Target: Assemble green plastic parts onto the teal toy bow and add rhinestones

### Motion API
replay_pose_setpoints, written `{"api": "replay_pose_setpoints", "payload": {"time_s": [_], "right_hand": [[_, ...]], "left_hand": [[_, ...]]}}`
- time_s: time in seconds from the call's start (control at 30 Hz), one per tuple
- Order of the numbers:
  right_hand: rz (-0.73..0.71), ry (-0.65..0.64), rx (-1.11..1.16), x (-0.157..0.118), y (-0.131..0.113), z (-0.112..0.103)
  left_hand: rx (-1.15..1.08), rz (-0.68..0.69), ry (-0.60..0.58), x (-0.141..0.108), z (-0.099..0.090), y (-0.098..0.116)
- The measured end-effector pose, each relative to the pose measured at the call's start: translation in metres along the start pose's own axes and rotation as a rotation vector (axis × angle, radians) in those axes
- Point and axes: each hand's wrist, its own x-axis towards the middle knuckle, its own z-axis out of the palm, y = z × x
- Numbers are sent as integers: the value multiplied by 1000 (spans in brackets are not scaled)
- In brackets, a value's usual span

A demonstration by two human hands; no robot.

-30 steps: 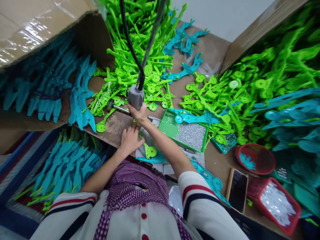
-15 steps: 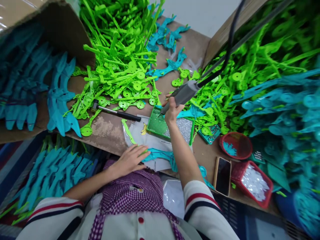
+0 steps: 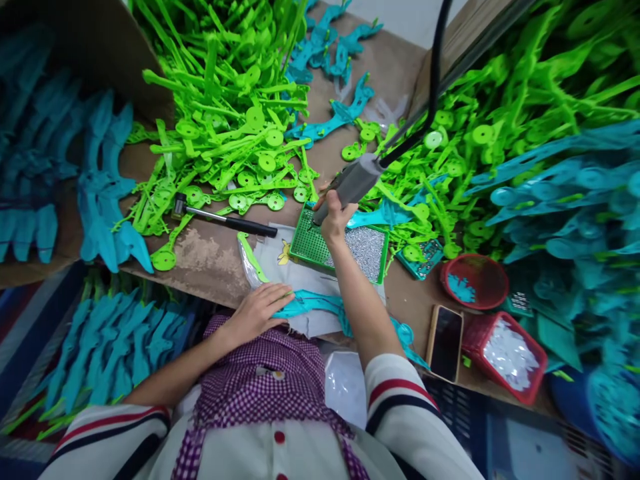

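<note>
My right hand [image 3: 334, 221] is wrapped round a grey electric screwdriver [image 3: 356, 179], its cable running up to the top. The driver's lower end is over the perforated left side of a green screw tray [image 3: 309, 248]; its tip is mostly hidden by my hand. Small silver screws [image 3: 369, 252] fill the tray's right side. At the table's front edge, my left hand [image 3: 263, 310] has its fingers together over the left end of a blue plastic part [image 3: 316, 302]. My right forearm covers some of that part. A grey cloth [image 3: 290, 272] lies under the tray.
A hammer [image 3: 227, 220] and a curved green piece [image 3: 251, 257] lie left of the tray. Green plastic parts [image 3: 245, 147] are heaped behind. To the right are a red bowl [image 3: 487, 280], a phone [image 3: 445, 343] and a red basket [image 3: 533, 387] with white pieces.
My right hand and the screwdriver have shifted slightly left over the tray. My left hand remains on the blue part. The whole view has moved a little.
</note>
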Motion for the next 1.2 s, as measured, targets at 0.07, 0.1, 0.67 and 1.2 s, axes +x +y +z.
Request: {"api": "replay_pose_setpoints", "payload": {"time_s": [0.07,0.1,0.67,1.2], "right_hand": [[6,1,-18,0,1,0],[10,-2,-32,0,2,-1],[-111,12,12,-7,-13,0],[-47,47,-52,8,6,-2]], "left_hand": [[-4,-3,10,-1,2,0],[-5,-5,16,-1,3,0],[-29,-20,19,-2,4,-2],[-44,-22,-9,-3,4,-4]]}}
